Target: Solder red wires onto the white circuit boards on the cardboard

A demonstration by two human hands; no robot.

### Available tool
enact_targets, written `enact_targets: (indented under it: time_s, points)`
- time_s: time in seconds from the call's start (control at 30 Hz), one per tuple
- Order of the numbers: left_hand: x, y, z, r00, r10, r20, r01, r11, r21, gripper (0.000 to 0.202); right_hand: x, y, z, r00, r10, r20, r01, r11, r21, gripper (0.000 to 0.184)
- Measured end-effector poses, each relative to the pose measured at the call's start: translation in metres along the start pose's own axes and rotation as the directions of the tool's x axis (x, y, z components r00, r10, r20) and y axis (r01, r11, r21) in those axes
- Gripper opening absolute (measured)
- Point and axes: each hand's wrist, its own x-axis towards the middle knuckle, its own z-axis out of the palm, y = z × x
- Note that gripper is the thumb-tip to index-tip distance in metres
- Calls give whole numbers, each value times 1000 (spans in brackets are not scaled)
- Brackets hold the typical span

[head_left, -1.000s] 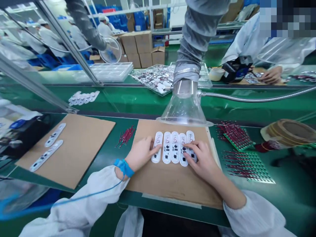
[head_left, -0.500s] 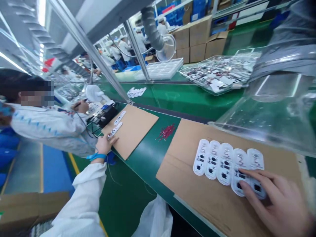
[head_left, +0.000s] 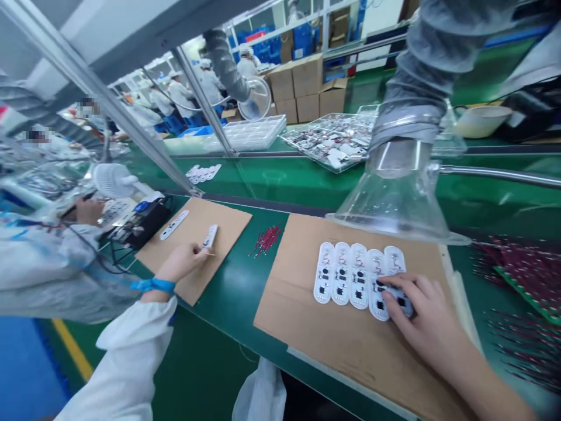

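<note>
The spread right hand [head_left: 423, 313] presses on white oblong circuit boards [head_left: 340, 275], lying on brown cardboard [head_left: 302, 327]. They seem light, stiff and fragile, better held by edges. The left hand [head_left: 182, 263] pinches a thin pin [head_left: 211, 254].

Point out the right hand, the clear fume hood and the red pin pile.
Right hand [head_left: 421, 310], head view, back of the hand.
Clear fume hood [head_left: 394, 207], head view, cone wall.
Red pin pile [head_left: 265, 240], head view, pile's middle.

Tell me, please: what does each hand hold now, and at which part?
The left hand appears to pinch a white circuit strip by its lower end, with the fingertips. The right hand grips nothing; it rests on a white circuit board.
</note>
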Motion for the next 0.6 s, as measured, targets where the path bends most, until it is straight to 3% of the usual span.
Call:
enact_targets:
  time_s: [0.1,0.2,0.23,0.27,0.3,0.33,0.37,0.43,0.53,0.6]
  points:
    - [-39,80,20,968,251,10,-249,964,-98,45,3,-7,-5,1000,-15,2,15,1000,11,26]
    - [-73,156,43,873,487,16,-470,850,-236,46,3,-11,-9,1000,-15,-2,15,1000,8,23]
    - [-76,172,48,827,558,61,-520,803,-290,49,2,-11,-10,1000,-17,-2,17,1000,6,23]
    - [-74,182,51,808,585,72,-537,782,-317,52,2,-10,-11,1000,-21,0,21,1000,4,22]
    - [-65,184,50,823,565,51,-525,793,-308,53,2,-10,-11,1000,-25,4,25,1000,2,22]
    - [-52,178,45,865,501,-1,-483,834,-265,53,1,-9,-11,1000,-30,8,30,1000,1,21]
    - [-36,164,37,927,363,-91,-374,906,-196,54,1,-8,-11,999,-35,13,35,999,-1,21]
    - [0,120,14,966,163,-203,-192,972,-136,50,1,-6,-10,999,-41,21,41,999,-3,21]
    - [40,35,-21,932,-96,-348,67,993,-94,50,2,-5,-9,999,-43,16,43,999,-7,22]
    - [53,-15,-32,915,-165,-367,148,986,-74,62,3,-7,-8,999,-54,6,54,998,-20,22]
